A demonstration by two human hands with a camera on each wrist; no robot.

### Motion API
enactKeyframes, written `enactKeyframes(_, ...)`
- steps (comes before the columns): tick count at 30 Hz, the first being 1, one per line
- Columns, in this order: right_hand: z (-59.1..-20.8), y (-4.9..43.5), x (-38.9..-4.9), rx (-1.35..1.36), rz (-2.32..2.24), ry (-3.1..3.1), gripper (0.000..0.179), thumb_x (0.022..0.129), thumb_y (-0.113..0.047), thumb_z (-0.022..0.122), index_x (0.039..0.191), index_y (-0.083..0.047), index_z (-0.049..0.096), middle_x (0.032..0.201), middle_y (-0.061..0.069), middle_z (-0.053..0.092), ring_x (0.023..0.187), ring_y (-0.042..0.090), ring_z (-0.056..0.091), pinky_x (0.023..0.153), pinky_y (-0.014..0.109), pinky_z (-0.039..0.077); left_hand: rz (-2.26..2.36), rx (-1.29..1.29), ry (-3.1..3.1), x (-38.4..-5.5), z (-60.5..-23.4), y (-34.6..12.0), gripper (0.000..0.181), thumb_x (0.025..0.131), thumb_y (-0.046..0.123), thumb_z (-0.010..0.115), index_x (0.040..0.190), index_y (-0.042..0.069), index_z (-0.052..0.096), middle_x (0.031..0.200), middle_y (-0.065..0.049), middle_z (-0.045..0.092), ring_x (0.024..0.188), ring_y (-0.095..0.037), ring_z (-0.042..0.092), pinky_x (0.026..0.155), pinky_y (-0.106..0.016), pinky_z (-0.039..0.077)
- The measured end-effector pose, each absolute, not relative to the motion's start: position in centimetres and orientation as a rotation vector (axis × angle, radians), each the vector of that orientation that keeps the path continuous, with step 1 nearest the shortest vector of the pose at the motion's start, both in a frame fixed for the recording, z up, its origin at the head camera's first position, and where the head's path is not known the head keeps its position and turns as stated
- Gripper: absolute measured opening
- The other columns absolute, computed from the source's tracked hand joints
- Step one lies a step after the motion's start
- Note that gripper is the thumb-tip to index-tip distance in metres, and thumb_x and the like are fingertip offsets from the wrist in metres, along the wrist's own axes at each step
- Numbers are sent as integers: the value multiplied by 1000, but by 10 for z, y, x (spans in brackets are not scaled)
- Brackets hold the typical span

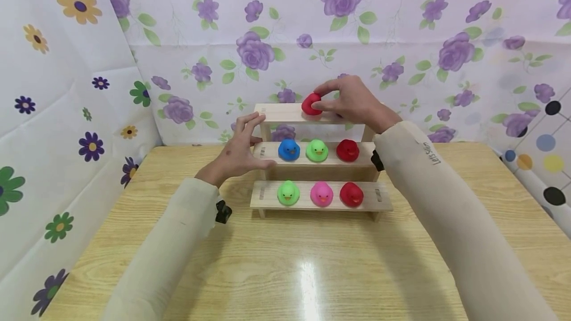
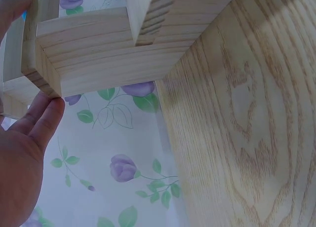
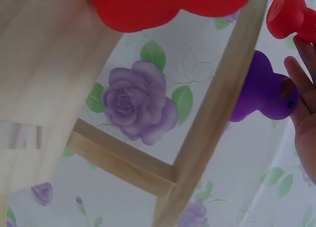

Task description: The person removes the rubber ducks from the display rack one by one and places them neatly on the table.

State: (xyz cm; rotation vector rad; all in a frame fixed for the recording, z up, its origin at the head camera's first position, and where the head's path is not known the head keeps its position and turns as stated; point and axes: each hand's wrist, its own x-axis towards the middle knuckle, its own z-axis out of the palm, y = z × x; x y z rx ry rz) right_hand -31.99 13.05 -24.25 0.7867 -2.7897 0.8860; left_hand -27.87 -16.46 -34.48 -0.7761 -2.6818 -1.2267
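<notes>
Red duck (image 1: 309, 105) pinched by my right hand (image 1: 354, 100) at the top shelf (image 1: 282, 112).
My left hand (image 1: 238, 151), spread, touches the left end; I'd lower level, clear of the purple duck (image 3: 266, 91).

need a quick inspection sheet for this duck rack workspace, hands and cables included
Surface: wood-grain table, glare near the front
Job's things: wooden rack; middle tier has blue duck, green duck, red duck; bottom tier has lower green duck, pink duck, lower red duck; top tier has purple duck
Clutter: nothing seen
Hands: left hand touches rack's left end; right hand pinches upper red duck
Cables: nothing seen
Surroundings: flower-patterned covering behind
</notes>
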Motion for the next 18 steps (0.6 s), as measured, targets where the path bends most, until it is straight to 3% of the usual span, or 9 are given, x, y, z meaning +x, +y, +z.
enactKeyframes(9,-230,136,-309,803,933,-2729,40,90,-21,77,126,-5,70,120,13,70,122,31,59,104,45,46,-1235,-780,-2683,-278,-345,-165,108,76,14,89,159,14,20,161,-6,6,122,-33,58,95,-42,53)
enactKeyframes(18,-213,157,-290,769,1024,-2677,37,92,-21,75,125,-5,70,114,12,71,112,25,65,96,43,51,-1265,-784,-2679,-277,-343,-164,107,76,13,88,159,13,20,161,-6,6,123,-34,57,94,-44,53)
